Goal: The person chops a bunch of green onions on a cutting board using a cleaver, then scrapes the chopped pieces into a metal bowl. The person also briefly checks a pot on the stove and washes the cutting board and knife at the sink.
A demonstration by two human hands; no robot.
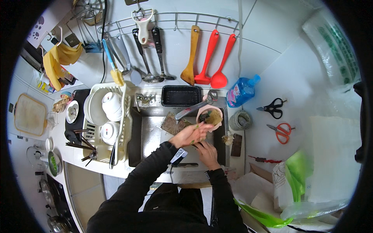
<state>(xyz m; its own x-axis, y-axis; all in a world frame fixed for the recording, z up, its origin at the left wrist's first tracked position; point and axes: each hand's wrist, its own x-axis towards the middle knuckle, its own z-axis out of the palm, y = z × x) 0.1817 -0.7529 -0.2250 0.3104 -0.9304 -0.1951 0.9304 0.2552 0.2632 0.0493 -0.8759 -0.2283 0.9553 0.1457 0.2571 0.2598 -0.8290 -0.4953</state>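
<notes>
My left hand (191, 135) reaches across the sink (150, 123) with its fingers stretched out. Green bits cling to it, and I see nothing in its grasp. Just beyond its fingertips sits a pink holder (218, 125) with a tan scrubber (215, 117) and a dark scrubber inside. My right hand (207, 153) is lower, over the right part of a pale board (158, 139) in the sink. Its fingertips lie partly behind my left hand, so whether they grip anything is unclear. A brownish cloth or pad (173, 123) lies below the faucet spout (192, 110).
A dish rack (126, 128) with bowls borders the sink's left. Behind the sink stands a black tray (181, 96). At right are a blue detergent bottle (240, 91), a stone mortar (240, 120), garlic (228, 139) and a dark phone-like slab (236, 145). Utensils hang above, including a wooden spatula (191, 58).
</notes>
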